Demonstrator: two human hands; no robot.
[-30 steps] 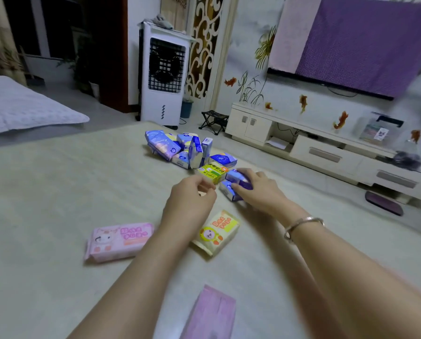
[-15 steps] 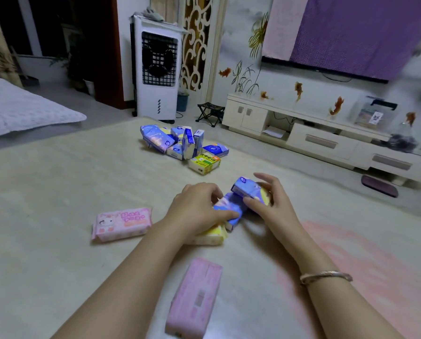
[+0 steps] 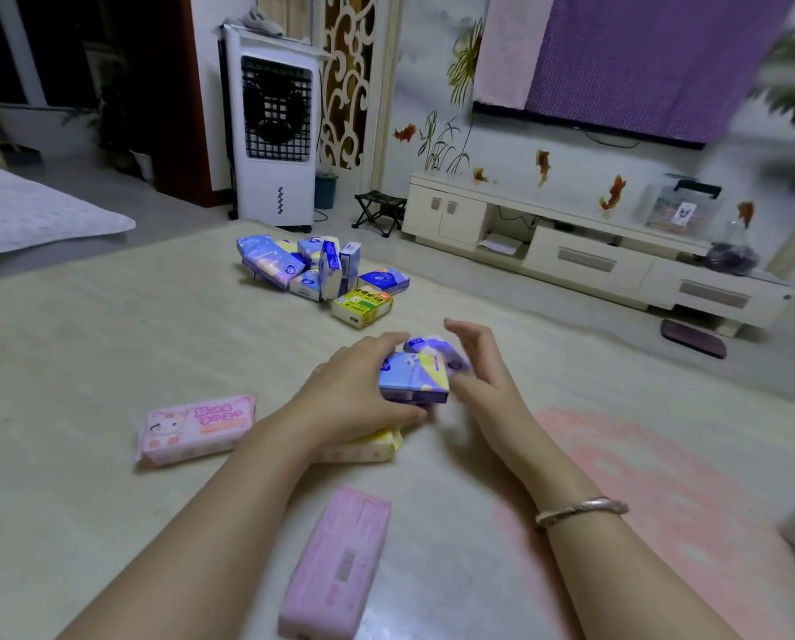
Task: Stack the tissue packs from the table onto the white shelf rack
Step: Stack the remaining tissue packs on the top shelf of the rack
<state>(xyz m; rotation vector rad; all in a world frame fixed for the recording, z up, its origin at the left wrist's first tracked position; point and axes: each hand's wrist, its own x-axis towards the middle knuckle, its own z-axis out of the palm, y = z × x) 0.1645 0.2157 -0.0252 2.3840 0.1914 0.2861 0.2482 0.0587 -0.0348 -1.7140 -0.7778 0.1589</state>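
Between my hands at frame centre, 2 blue tissue packs (image 3: 416, 378) lie long axis left-right; left hand (image 3: 358, 394) grips them, right hand (image 3: 476, 367) cups them, fingers half spread.

Rabbit pack (image 3: 197, 429) on the desk (image 3: 86, 339): heap of packs (image 3: 321, 274) behind it, long pack (image 3: 340, 565) before it, held pack (image 3: 416, 378) to its right.
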